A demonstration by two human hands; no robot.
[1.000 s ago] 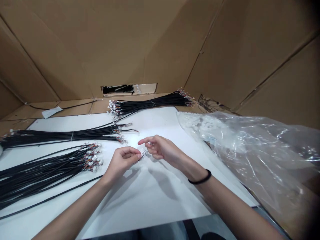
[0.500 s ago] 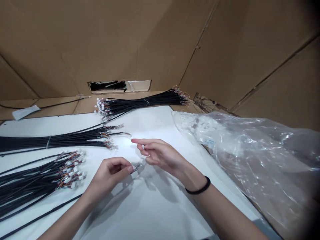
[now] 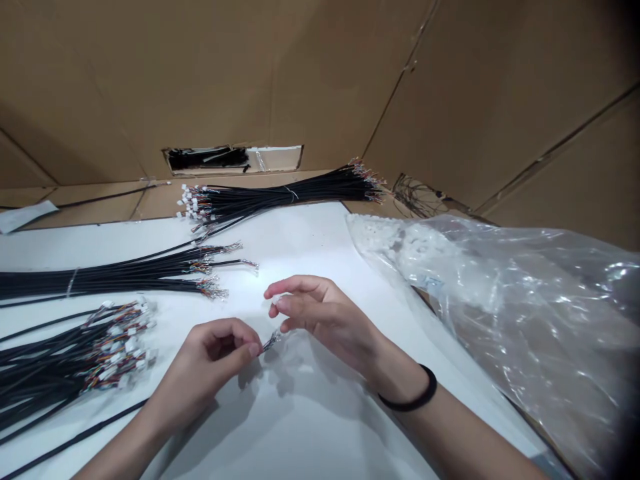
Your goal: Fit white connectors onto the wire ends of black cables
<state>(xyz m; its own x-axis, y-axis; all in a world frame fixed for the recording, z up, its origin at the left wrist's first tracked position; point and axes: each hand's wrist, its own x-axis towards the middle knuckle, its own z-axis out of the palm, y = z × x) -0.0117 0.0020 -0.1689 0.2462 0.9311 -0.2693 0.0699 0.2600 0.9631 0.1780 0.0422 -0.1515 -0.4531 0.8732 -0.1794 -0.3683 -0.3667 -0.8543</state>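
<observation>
My left hand (image 3: 210, 360) pinches the frayed, thin wire ends (image 3: 271, 341) of a cable between thumb and forefinger. A black cable (image 3: 85, 435) runs from the lower left toward my left wrist, and its course behind the arm is hidden. Just to the right, my right hand (image 3: 333, 320) holds a small white connector (image 3: 281, 299) between its fingers, slightly above the wire tips and apart from them. The connector's details are too small to make out.
Left of my hands lie a cable bundle with white connectors (image 3: 117, 347) and a tied bundle with bare wire ends (image 3: 130, 275). Another tied bundle (image 3: 280, 192) spans the back. A clear plastic bag (image 3: 515, 300) of white pieces covers the right side. Cardboard walls (image 3: 225, 80) enclose the table.
My right hand's fingers have curled, the thumb moving up to the white connector. My left hand keeps its pinch on the wires. The view has shifted slightly.
</observation>
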